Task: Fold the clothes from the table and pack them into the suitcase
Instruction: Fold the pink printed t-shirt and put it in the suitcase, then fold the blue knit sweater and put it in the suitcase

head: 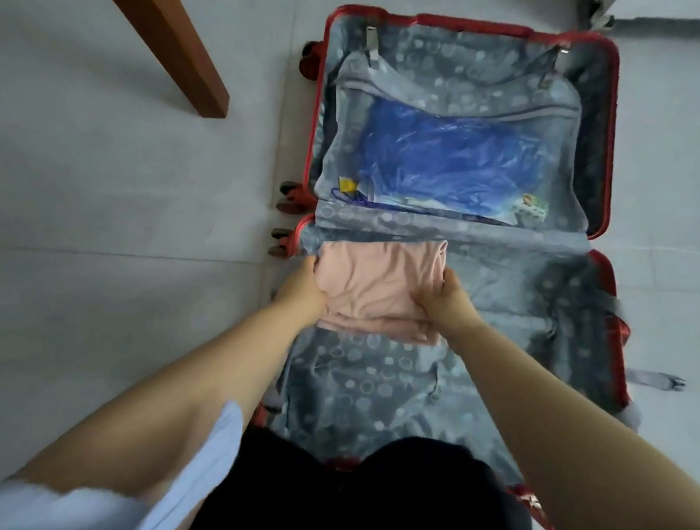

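Left of the suitcase (477,23), a wooden table leg (175,50) stands on the floor. In the suitcase's near half, by its left wall, the left hand (300,288) holds the left edge of the folded pink garment (382,279), grip curled round the cloth. The garment sits at the hinge end of that half, on or just over the lining; I cannot tell which. The right hand (451,299) pinches the garment's right edge, grip closed on the layers. Done well, I judge, both hands lower it flat, square to the suitcase wall, then slide out without dragging the folds open. In the suitcase's far half, a blue bag (448,156) lies behind mesh.
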Motion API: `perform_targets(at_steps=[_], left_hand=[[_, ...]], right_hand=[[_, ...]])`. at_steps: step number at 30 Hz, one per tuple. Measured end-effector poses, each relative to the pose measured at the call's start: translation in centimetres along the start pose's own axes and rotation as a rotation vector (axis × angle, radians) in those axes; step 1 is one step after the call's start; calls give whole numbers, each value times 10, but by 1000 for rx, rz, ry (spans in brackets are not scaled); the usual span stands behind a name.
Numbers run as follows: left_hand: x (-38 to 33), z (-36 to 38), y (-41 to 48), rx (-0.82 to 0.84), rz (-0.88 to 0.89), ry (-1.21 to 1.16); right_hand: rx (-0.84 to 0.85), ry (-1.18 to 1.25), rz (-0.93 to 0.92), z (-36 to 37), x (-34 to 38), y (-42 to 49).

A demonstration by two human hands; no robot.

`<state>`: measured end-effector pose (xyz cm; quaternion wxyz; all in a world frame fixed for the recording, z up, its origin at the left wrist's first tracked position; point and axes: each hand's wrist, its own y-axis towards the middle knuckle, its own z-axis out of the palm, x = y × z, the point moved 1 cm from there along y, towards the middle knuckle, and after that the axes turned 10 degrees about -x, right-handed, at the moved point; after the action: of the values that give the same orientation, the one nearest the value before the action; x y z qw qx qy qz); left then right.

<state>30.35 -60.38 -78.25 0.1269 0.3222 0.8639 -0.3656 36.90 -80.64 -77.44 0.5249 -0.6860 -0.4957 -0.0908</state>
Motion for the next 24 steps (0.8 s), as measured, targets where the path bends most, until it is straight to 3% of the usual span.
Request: perform_targets(at_steps=[5,9,16,24], left_hand=[[5,28,22,-13,-11,198],[-14,-2,-39,28,67,133],[-95,-151,-191,-80,233,439],[-169,-344,-360,-173,340,390]], right_hand=[[29,-367,106,32,-23,43],[122,-542,-16,4,4,-22],[140,-710,-291,-75,135,-193],[172,-764,-417,-139,292,-383]])
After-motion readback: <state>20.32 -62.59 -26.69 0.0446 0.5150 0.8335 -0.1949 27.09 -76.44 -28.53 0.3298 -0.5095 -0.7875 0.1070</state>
